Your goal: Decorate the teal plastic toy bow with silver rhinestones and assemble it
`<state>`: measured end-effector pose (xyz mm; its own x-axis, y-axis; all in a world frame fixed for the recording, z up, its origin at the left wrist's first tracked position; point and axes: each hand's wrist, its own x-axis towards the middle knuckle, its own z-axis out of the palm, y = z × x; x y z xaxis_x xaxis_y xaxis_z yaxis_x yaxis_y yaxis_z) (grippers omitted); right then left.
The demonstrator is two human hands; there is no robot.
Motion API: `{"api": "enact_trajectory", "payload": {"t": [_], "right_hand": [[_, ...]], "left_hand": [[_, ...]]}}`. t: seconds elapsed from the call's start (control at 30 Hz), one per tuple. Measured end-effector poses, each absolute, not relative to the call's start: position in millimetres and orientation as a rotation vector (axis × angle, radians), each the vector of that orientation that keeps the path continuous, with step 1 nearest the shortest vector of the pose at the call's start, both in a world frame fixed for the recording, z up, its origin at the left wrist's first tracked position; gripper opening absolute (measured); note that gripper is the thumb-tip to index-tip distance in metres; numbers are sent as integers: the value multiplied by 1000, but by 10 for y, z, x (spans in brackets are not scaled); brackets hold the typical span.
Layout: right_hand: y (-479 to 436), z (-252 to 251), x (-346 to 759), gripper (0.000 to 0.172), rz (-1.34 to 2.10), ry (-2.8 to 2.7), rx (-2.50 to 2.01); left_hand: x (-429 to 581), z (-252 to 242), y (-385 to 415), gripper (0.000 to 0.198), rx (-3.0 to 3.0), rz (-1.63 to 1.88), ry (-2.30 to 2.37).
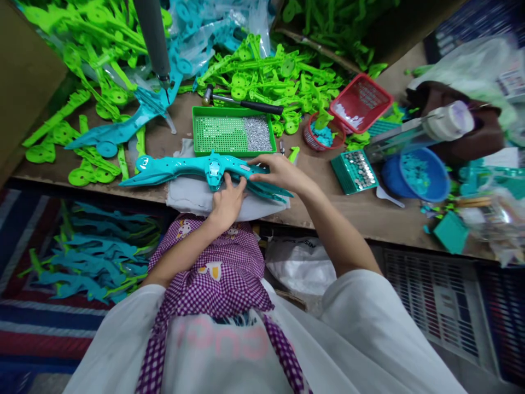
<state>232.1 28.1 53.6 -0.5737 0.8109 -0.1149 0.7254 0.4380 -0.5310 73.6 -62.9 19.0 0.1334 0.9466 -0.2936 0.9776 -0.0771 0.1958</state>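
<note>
A long, glossy turquoise plastic toy part (186, 167) lies across a folded grey cloth (192, 194) at the table's front edge. My left hand (228, 203) comes from below, its fingers stretched and apart, with the fingertips touching the part's near side just right of its middle. Around the part's right half, my right hand (281, 174) is closed, thumb and forefinger against it. Just beyond the part sits a green tray (223, 131) with many small metal pieces heaped at its right end.
A hammer (246, 104) lies behind the tray. A grey power screwdriver (153, 41) hangs over another turquoise part (123, 131) at left. Green plastic parts (262, 76) pile up behind. To the right stand red baskets (361, 104), a box of metal discs (355, 171) and a blue bowl (435, 189).
</note>
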Motion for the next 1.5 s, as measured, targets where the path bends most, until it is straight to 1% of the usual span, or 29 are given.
{"api": "enact_trajectory", "payload": {"t": [0.17, 0.3, 0.4, 0.57, 0.73, 0.9, 1.03, 1.2, 1.3, 1.4, 1.5], "right_hand": [[263, 505, 2438, 46, 848, -2471, -1284], [20, 642, 2631, 54, 675, -2386, -1356], [-264, 623, 2739, 58, 533, -2416, -1424], [-525, 387, 2776, 46, 234, -2535, -1524], [-573, 315, 2735, 46, 37, -2657, -1557], [-604, 301, 2695, 47, 100, -2639, -1621], [-596, 300, 2679, 52, 154, -2653, -1675], [-554, 329, 2672, 52, 235, -2666, -1727], [-527, 357, 2680, 52, 282, -2668, -1722], [-507, 382, 2684, 52, 299, -2672, -1717], [-498, 393, 2680, 52, 294, -2679, -1726]], "left_hand": [[713, 192, -635, 54, 2098, -128, 1846], [701, 199, -645, 52, 2103, -109, 1838], [696, 215, -649, 51, 2096, -114, 1832], [684, 231, -642, 54, 2092, -125, 1805], [661, 227, -648, 56, 2081, -129, 1785], [605, 237, -679, 56, 2095, -28, 1751], [544, 217, -705, 54, 2107, 61, 1717], [472, 106, -704, 50, 2128, 210, 1699], [436, -27, -659, 45, 2127, 364, 1682], [423, -208, -619, 39, 2135, 624, 1640], [408, -332, -665, 34, 2192, 935, 1483]]}}
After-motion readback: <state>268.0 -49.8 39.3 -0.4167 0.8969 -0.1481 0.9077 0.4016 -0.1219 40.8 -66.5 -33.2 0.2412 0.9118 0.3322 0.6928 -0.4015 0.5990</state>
